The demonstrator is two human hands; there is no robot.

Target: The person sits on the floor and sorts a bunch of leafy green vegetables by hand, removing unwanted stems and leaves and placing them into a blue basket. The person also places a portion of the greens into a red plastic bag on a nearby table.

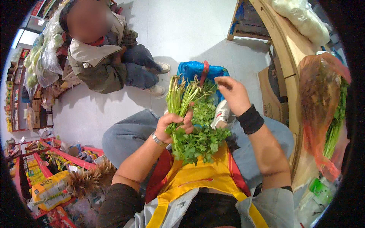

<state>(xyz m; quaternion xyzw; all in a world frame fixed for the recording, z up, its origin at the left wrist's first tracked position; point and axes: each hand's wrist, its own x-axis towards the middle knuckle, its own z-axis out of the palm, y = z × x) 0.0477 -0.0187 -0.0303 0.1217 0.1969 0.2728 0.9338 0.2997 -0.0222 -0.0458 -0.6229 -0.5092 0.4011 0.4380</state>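
My left hand (pixel 176 125) is closed around the stems of a bunch of leafy green herbs (pixel 196 142), which look like cilantro or celery. The pale root ends point away from me, and the leaves hang over my yellow apron (pixel 196 173). To the right of the root ends, my right hand (pixel 232 92) is raised with its thumb and fingertips close together, near a thin stem; whether it pinches the stem I cannot tell. Beyond the bunch, a blue plastic bag (pixel 189 69) with a red strap holds more greens (pixel 204 112).
A person (pixel 97 62) sits at the upper left. Shelves of packaged goods (pixel 28 99) and red racks (pixel 71 154) line the left. At right, a wooden counter (pixel 291 62) carries a reddish plastic bag of greens (pixel 322 108); a cardboard box (pixel 269 94) stands beneath.
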